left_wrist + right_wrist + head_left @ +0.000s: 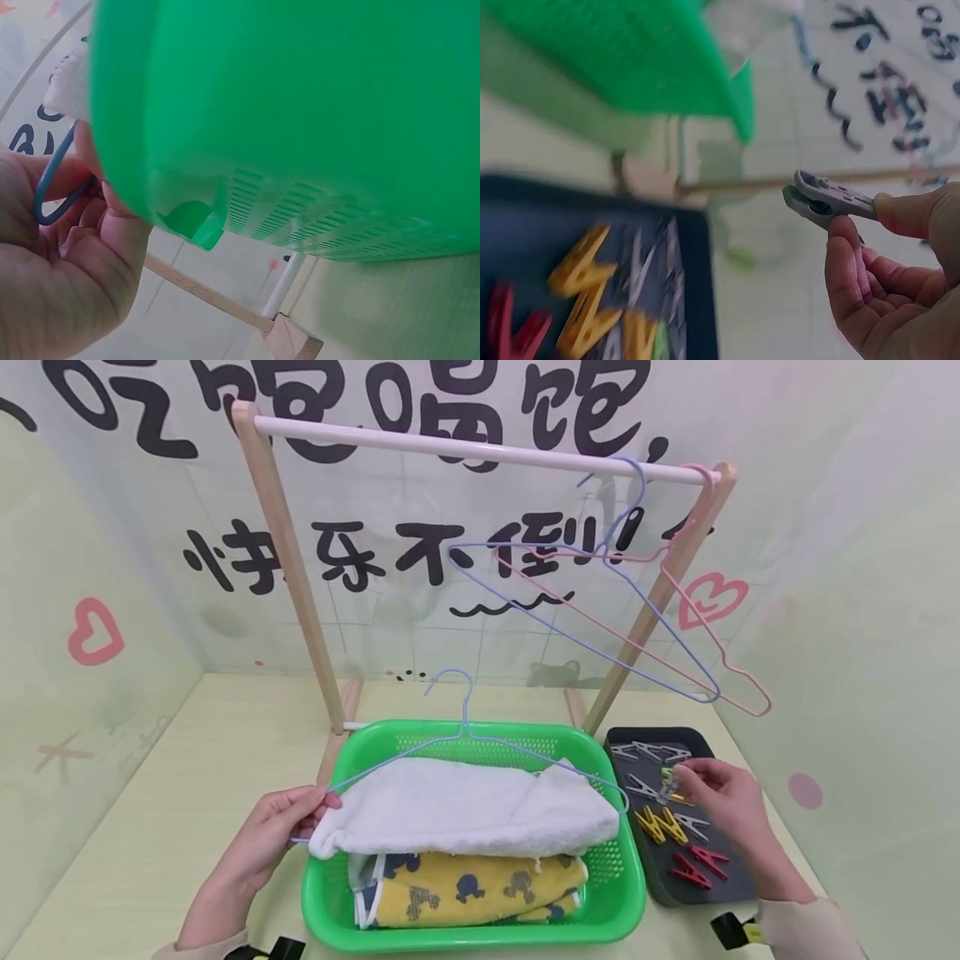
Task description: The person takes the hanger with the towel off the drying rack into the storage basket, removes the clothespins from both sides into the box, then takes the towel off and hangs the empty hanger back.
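Note:
My left hand grips the left end of a blue clothes hanger, fingertips touching the corner of a white towel. The towel hangs folded over the hanger above a green basket. In the left wrist view the hanger's bent end passes between thumb and fingers. Over a dark tray at the right, my right hand pinches a grey clothespin by its handles. Under the white towel, a yellow patterned cloth lies in the basket, partly hidden.
Behind the basket stands a wooden rack with a white rod. Another blue hanger and a pink hanger hang at its right end. Yellow clothespins, red clothespins and several grey ones lie in the tray.

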Motion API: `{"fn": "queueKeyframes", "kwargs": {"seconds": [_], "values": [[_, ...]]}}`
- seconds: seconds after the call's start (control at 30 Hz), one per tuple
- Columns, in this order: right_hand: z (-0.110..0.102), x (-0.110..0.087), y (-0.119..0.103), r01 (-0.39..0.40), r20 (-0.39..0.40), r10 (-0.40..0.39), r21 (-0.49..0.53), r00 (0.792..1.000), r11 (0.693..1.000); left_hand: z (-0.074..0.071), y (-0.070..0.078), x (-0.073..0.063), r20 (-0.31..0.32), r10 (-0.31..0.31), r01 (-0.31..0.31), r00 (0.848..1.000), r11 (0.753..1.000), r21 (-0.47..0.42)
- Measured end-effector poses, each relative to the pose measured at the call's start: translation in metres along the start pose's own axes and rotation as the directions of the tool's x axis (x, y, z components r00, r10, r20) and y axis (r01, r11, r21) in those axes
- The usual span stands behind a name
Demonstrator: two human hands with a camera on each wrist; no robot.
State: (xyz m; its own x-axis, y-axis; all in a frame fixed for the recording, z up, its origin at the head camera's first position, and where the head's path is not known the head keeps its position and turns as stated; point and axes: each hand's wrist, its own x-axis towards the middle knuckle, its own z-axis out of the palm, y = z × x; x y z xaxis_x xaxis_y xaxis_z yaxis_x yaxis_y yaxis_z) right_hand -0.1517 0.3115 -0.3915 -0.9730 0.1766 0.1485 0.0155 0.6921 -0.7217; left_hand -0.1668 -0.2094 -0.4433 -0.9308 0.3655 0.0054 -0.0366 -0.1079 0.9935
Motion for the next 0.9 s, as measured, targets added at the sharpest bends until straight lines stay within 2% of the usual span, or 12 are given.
{"fn": "queueKeyframes", "kwargs": {"seconds": [0.2,0.4,0.73,0.9], "values": [[-0.011,0.002,0.046,-0.113,-0.002,0.114,-0.159,0.993,0.981,-0.001,0.0,-0.001,0.001,0.001,-0.001,1.0,1.0,-0.002],[-0.014,0.002,0.076,-0.139,-0.007,0.144,-0.309,0.99,0.941,0.0,0.0,-0.002,0.005,0.003,-0.003,1.0,1.0,0.0],[-0.015,0.005,0.096,-0.173,0.015,0.201,-0.448,0.979,0.877,0.0,0.002,0.001,0.0,-0.002,0.002,1.0,1.0,0.013],[-0.015,0.006,0.097,-0.215,0.064,0.279,-0.483,0.958,0.849,0.001,0.002,0.0,-0.001,-0.004,0.004,1.0,1.0,0.014]]}}
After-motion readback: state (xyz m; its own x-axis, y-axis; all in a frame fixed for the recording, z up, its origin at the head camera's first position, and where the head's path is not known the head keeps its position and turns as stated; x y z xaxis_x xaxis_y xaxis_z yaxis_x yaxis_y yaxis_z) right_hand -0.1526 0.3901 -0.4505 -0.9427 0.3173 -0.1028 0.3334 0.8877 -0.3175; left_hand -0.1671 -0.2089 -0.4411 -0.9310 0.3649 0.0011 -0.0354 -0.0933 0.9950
